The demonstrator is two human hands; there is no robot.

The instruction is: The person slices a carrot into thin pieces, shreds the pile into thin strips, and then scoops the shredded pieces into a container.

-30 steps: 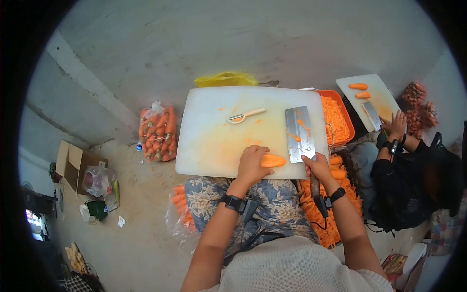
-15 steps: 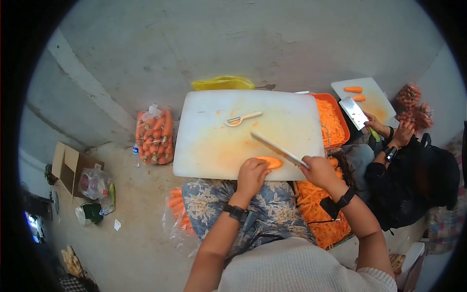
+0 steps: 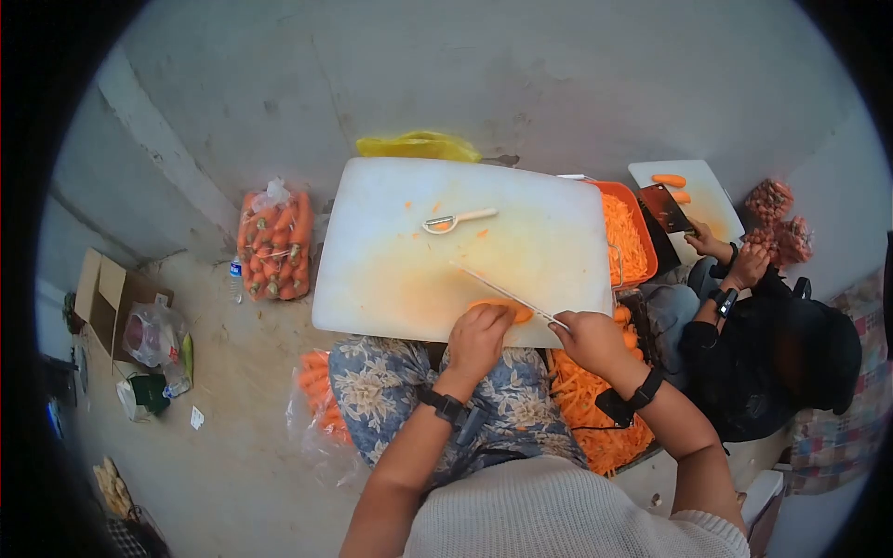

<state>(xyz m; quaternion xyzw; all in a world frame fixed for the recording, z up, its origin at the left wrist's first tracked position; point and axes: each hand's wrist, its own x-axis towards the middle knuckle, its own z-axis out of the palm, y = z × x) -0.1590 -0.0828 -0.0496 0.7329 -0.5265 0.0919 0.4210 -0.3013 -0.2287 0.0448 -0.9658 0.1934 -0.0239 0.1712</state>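
On the large white cutting board (image 3: 372, 260), a carrot (image 3: 521, 313) lies near the front edge. My left hand (image 3: 479, 339) is closed over the carrot's left part, fingers pressed on it. My right hand (image 3: 593, 338) grips the handle of a knife (image 3: 507, 293), its thin blade seen nearly edge-on and reaching up and left above the carrot. The handle is mostly hidden by the fingers. A peeler (image 3: 474, 216) with a pale handle rests farther back on the board, among small orange scraps.
Shredded carrot fills an orange tray (image 3: 654, 228) and a container at my right. A co-worker (image 3: 777, 344) holds a cleaver (image 3: 662, 206) by a smaller board (image 3: 714, 191). Bagged carrots (image 3: 276, 244) and a cardboard box (image 3: 104, 299) stand left.
The knife blade has come down closer to the carrot, and my right hand has moved slightly left. The co-worker's cleaver has tilted and now looks dark. The whole view has shifted a little.
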